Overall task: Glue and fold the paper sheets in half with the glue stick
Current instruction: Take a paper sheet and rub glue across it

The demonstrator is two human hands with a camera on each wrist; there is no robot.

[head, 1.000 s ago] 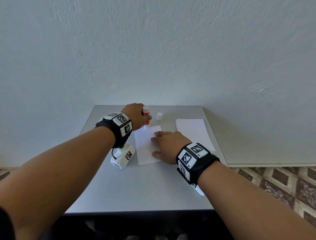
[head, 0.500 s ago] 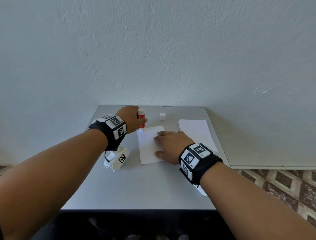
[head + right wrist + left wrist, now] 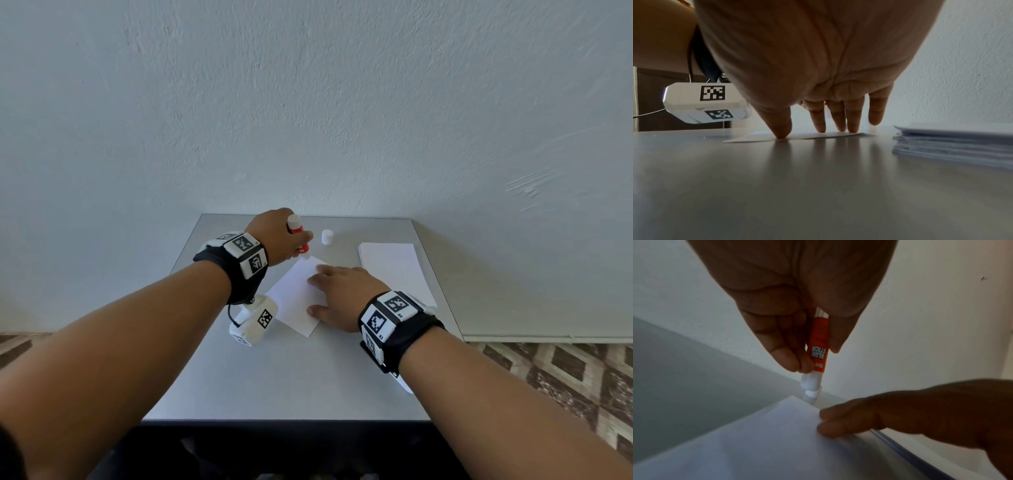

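A single white paper sheet lies skewed on the grey table. My left hand grips an uncapped red glue stick nearly upright, its white tip touching the sheet's far corner. My right hand lies flat on the sheet's right side, straight fingers and thumb pressing the paper down. The glue stick's white cap stands on the table behind the sheet.
A stack of white paper sheets sits at the table's right, close to my right hand, also low at the right in the right wrist view. A white wall rises just behind the table. Patterned floor shows beyond the right edge.
The sheet has turned from square to skewed under my right hand. My left hand with the glue stick has stayed by the sheet's far corner.
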